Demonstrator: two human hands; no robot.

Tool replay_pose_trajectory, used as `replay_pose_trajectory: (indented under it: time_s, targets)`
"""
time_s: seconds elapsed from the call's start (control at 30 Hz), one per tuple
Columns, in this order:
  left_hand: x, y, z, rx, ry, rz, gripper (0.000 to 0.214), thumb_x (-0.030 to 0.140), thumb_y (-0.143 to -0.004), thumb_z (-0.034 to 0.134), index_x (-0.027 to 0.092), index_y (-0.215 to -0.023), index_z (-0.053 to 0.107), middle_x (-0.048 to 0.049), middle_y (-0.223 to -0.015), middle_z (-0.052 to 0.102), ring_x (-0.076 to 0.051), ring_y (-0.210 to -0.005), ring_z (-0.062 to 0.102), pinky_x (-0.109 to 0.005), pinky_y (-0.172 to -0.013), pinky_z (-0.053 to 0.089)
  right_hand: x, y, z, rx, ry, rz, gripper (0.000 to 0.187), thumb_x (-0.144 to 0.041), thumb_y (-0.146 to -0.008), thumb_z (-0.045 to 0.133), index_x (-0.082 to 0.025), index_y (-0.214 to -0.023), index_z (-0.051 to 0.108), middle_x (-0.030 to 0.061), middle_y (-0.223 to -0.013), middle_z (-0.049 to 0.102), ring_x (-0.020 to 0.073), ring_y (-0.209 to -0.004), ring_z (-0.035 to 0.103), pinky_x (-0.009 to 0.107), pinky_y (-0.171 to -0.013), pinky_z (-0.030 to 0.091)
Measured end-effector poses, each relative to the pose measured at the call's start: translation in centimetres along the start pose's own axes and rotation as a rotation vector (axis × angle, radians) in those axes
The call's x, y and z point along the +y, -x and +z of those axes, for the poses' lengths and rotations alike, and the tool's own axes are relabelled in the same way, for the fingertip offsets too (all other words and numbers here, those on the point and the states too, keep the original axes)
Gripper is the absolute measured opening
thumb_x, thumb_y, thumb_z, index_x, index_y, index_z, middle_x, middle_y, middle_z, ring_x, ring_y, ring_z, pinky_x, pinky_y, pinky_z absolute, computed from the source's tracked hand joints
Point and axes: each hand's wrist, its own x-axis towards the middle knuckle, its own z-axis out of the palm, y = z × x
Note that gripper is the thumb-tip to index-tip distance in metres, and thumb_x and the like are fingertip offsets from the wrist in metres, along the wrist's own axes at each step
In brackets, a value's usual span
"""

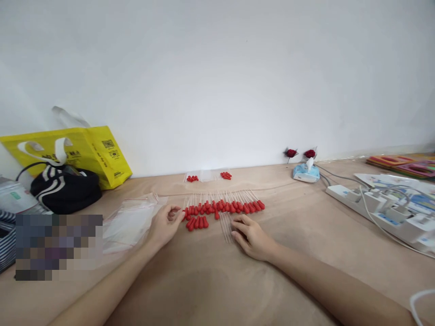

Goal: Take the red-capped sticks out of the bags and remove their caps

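Red rubber dropper bulbs (212, 207) lie in a long row, with thin clear stems fanning away from me behind them. Several loose red bulbs (197, 222) sit just in front of the row's left part. At the row's left end, my left hand (166, 225) has its thumb and forefinger closed on a red bulb (184, 215). Thin clear glass tubes (225, 227) lie side by side in front of the row. My right hand (251, 236) rests on the table to their right, fingers curled with the tips at the rightmost tube.
Clear zip bags (131, 222) lie left of my left arm. Bags holding red bulbs (208, 175) are by the wall. A yellow bag (98, 154) and black pouch (68, 188) stand left. Tissues (306, 173) and a power strip (377, 213) with cables are right.
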Motion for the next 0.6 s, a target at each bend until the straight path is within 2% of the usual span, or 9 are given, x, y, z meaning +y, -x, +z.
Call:
replay_pose_trajectory:
  time_s: [0.13,0.3,0.47,0.6]
  targets:
    - [-0.9,-2.2,0.1,-0.191,-0.148,-0.1,0.036,0.051,-0.061,0.055,0.016,-0.07,0.059,-0.004,-0.071,0.063,-0.019,-0.069,0.058,-0.027,-0.06,0.044,0.0,-0.1,-0.1,-0.02,-0.023,-0.003,0.019,-0.016,-0.083,0.04,-0.014,-0.094,0.056,0.0099,-0.098,0.054,0.0166,-0.091,0.052,0.031,-0.082,0.045]
    - [-0.7,-2.6,0.3,-0.341,-0.158,-0.148,0.035,0.052,-0.061,0.056,0.017,-0.066,0.058,-0.0023,-0.067,0.063,-0.019,-0.068,0.059,-0.026,-0.058,0.041,0.5,0.0,0.2,0.035,-0.032,0.019,0.022,-0.016,-0.085,0.037,-0.015,-0.095,0.057,0.0091,-0.096,0.054,0.0152,-0.088,0.052,0.029,-0.08,0.044]
    - [-0.1,-2.4,0.1,-0.305,-0.131,-0.213,0.031,0.048,-0.061,0.055,0.017,-0.061,0.06,-0.002,-0.062,0.064,-0.02,-0.066,0.059,-0.026,-0.058,0.04,0.7,0.4,-0.2,0.088,0.127,0.091,0.013,-0.014,-0.078,0.045,-0.017,-0.078,0.058,0.0046,-0.082,0.055,0.0163,-0.079,0.051,0.034,-0.074,0.038]
    - [-0.2,-2.1,-0.6,-0.22,-0.143,-0.245,0.031,0.043,-0.069,0.044,0.017,-0.062,0.06,-0.0028,-0.065,0.064,-0.021,-0.068,0.059,-0.027,-0.06,0.041,0.5,0.8,-1.0,0.11,0.186,0.143,0.005,-0.016,-0.071,0.052,-0.018,-0.073,0.056,0.0014,-0.075,0.055,0.0155,-0.074,0.051,0.034,-0.072,0.033]
